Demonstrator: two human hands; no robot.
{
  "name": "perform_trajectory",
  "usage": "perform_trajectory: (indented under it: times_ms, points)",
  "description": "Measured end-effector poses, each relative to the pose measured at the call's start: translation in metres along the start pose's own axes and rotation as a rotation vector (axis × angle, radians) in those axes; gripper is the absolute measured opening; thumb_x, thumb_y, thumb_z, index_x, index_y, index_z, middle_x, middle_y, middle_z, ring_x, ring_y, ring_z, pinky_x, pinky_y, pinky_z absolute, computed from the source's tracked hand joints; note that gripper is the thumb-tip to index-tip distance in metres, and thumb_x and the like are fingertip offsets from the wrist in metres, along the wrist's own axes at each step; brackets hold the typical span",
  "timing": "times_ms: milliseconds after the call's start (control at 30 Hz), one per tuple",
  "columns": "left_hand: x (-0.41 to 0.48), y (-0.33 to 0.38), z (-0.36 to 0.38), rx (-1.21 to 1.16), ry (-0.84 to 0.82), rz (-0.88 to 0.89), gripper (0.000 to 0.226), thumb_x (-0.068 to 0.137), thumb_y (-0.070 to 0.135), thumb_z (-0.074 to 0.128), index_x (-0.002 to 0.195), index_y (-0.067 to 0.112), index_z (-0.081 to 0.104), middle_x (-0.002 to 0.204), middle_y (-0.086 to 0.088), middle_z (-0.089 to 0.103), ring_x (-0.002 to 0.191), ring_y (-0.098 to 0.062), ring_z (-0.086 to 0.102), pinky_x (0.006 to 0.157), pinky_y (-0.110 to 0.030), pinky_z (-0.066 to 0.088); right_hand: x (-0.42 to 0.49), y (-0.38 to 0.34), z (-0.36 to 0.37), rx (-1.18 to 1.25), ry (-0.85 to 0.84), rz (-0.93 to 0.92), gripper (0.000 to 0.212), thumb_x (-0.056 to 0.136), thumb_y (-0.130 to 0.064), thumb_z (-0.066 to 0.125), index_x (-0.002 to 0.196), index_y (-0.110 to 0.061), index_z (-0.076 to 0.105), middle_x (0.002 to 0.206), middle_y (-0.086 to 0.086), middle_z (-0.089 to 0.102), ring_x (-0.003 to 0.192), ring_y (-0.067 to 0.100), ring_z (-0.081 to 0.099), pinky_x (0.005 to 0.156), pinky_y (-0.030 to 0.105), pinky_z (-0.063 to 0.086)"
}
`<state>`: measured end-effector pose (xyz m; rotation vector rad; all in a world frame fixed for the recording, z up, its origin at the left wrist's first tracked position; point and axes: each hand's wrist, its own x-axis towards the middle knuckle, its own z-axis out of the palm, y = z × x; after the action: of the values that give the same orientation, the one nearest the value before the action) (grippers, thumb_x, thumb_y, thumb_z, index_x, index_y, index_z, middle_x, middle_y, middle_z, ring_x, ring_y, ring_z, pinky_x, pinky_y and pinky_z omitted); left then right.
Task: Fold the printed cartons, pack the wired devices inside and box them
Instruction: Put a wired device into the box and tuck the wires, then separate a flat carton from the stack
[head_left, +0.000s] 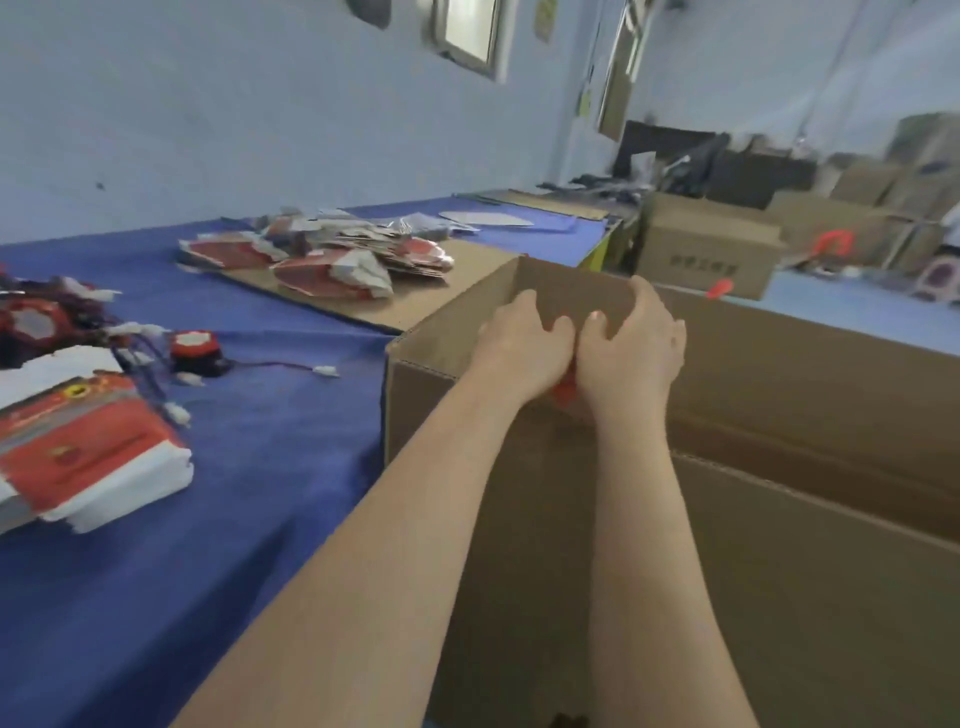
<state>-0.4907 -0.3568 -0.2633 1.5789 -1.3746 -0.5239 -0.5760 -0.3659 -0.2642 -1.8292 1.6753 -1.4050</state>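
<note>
Two grips, left grip (524, 353) and right grip (636, 353), clasp one red carton (563, 396) inside the brown box (779, 597), near right.

Left hand (524, 353), right hand (636, 353) together (fingers curled).

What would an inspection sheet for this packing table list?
Surface: table under blue cloth, brown cardboard sheet lying on it.
Job's things: stack of flat red-and-white printed cartons; heap of more cartons on the sheet; round red-and-black wired device; large open brown cardboard box.
Clutter: white flat sheet at far end.
Hands: left hand and right hand together at the box's far corner, gripping a mostly hidden red item.
Cables: thin wire with white connectors across the cloth.
Surroundings: pale blue wall; closed brown boxes beyond.
</note>
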Motion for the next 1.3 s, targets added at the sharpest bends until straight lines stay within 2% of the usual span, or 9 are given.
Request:
perform_trajectory:
  times_ms: [133, 300, 500, 600, 767, 900, 1067, 1200, 1300]
  points:
    - [-0.015, -0.012, -0.012, -0.167, 0.185, 0.037, 0.04, 0.097, 0.022, 0.049, 0.136, 0.011, 0.047, 0.139, -0.007, 0.051, 0.129, -0.021, 0.046, 0.111, -0.037, 0.033, -0.029, -0.012, 0.017, 0.353, 0.119, -0.189, 0.036, 0.095, -0.008, 0.047, 0.13, -0.012, 0.051, 0.132, 0.002, 0.053, 0.124, 0.01, 0.045, 0.107, 0.017, 0.029]
    - [-0.053, -0.064, -0.108, -0.288, 0.538, -0.007, 0.015, 0.097, 0.016, 0.049, 0.109, 0.021, 0.056, 0.119, -0.008, 0.063, 0.113, -0.023, 0.059, 0.1, -0.043, 0.046, -0.094, -0.068, 0.087, 0.677, -0.289, -0.273, 0.018, 0.095, -0.012, 0.052, 0.104, -0.023, 0.062, 0.086, -0.017, 0.066, 0.081, -0.003, 0.061, 0.071, 0.012, 0.046]
    - [-0.129, -0.155, -0.22, -0.109, 1.031, -0.392, 0.034, 0.093, 0.013, 0.049, 0.126, 0.008, 0.052, 0.135, -0.01, 0.045, 0.126, -0.024, 0.044, 0.108, -0.04, 0.034, -0.184, -0.116, 0.194, 0.294, -0.844, -0.296, 0.035, 0.096, -0.023, 0.049, 0.128, -0.009, 0.056, 0.128, 0.009, 0.056, 0.123, 0.025, 0.048, 0.093, 0.023, 0.036]
    - [-0.15, -0.189, -0.24, -0.162, 0.972, -0.576, 0.039, 0.092, 0.014, 0.045, 0.128, 0.0, 0.049, 0.138, -0.022, 0.044, 0.126, -0.039, 0.044, 0.105, -0.054, 0.038, -0.206, -0.127, 0.22, 0.143, -0.812, -0.288, 0.042, 0.094, -0.029, 0.049, 0.132, -0.011, 0.05, 0.136, 0.011, 0.046, 0.126, 0.029, 0.041, 0.104, 0.038, 0.035]
    - [-0.154, -0.204, -0.24, -0.191, 0.932, -0.571, 0.043, 0.094, 0.014, 0.044, 0.136, 0.008, 0.043, 0.132, -0.01, 0.054, 0.119, -0.028, 0.052, 0.098, -0.04, 0.045, -0.218, -0.135, 0.238, -0.08, -0.806, -0.335, 0.062, 0.092, -0.041, 0.053, 0.145, -0.019, 0.03, 0.152, 0.008, 0.027, 0.141, 0.029, 0.021, 0.115, 0.046, 0.017]
    - [-0.149, -0.204, -0.24, 0.062, 1.021, -0.513, 0.051, 0.092, 0.011, 0.049, 0.142, 0.011, 0.038, 0.134, -0.006, 0.051, 0.127, -0.025, 0.043, 0.104, -0.04, 0.039, -0.217, -0.135, 0.242, -0.05, -0.806, -0.333, 0.065, 0.091, -0.044, 0.053, 0.147, -0.023, 0.028, 0.152, 0.005, 0.028, 0.142, 0.027, 0.021, 0.116, 0.049, 0.012]
    - [-0.147, -0.194, -0.25, -0.145, 1.066, -0.316, 0.045, 0.093, 0.001, 0.048, 0.136, 0.014, 0.042, 0.104, 0.006, 0.06, 0.098, -0.014, 0.061, 0.081, -0.026, 0.05, -0.197, -0.136, 0.236, 0.16, -0.779, -0.275, 0.072, 0.085, -0.04, 0.061, 0.146, -0.023, 0.027, 0.145, 0.002, 0.042, 0.138, 0.027, 0.032, 0.114, 0.055, 0.017]
    - [-0.156, -0.185, -0.271, -0.112, 1.042, -0.158, 0.027, 0.095, 0.003, 0.048, 0.107, 0.025, 0.059, 0.101, 0.01, 0.066, 0.093, -0.005, 0.063, 0.08, -0.024, 0.053, -0.18, -0.148, 0.219, 0.518, -0.727, -0.34, 0.062, 0.086, -0.034, 0.066, 0.14, -0.023, 0.037, 0.127, -0.007, 0.056, 0.12, 0.014, 0.051, 0.098, 0.029, 0.043]
    - [-0.167, -0.173, -0.281, -0.195, 1.065, -0.067, 0.02, 0.098, 0.019, 0.049, 0.107, 0.036, 0.049, 0.097, 0.022, 0.065, 0.09, 0.0, 0.064, 0.077, -0.035, 0.054, -0.195, -0.172, 0.207, 0.679, -0.705, -0.467, 0.041, 0.092, -0.031, 0.059, 0.131, -0.029, 0.045, 0.112, -0.017, 0.061, 0.101, 0.0, 0.056, 0.076, 0.002, 0.039]
